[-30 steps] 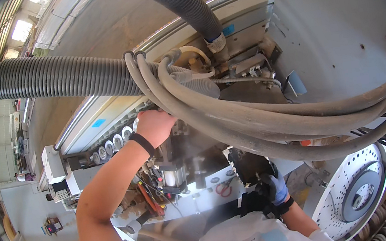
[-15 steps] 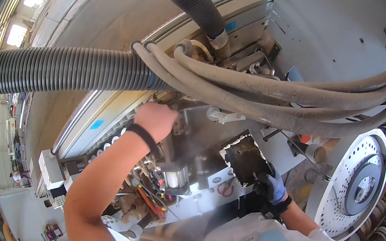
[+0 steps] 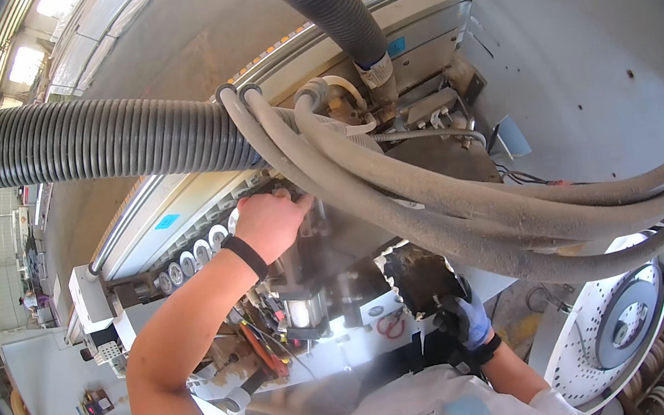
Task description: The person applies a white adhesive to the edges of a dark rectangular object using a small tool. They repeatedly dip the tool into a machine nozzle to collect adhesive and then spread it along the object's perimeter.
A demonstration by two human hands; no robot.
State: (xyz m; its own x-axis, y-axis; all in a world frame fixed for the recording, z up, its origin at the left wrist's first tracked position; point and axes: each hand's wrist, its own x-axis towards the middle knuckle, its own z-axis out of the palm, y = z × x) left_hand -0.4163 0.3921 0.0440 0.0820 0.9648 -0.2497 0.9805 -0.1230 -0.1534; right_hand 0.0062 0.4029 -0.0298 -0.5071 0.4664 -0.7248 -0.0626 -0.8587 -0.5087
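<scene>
My bare left hand (image 3: 271, 224), with a black band at its wrist, reaches into the dusty machine under the hoses. Its fingers are curled against the machine's metal parts; what they may grip is hidden. In my gloved right hand (image 3: 469, 322) is a dark, dirty rectangular plate (image 3: 421, 278), gripped at its lower right corner. Ragged whitish crust runs along the plate's upper and left edges. Below my left hand stands a small metal cylinder unit (image 3: 305, 311). Red-handled scissors (image 3: 391, 326) lie on the light ledge left of the plate.
Thick dusty cables (image 3: 451, 208) arch across the work area. A ribbed hose (image 3: 110, 141) crosses at upper left, another ribbed hose (image 3: 331, 16) drops from the top. Hand tools (image 3: 263, 349) lie at left. At lower right is a white perforated disc (image 3: 612, 329).
My left hand has shifted slightly down and keeps to the same machine parts. The view has moved a little, so hoses and cables appear displaced. My right hand still holds the plate.
</scene>
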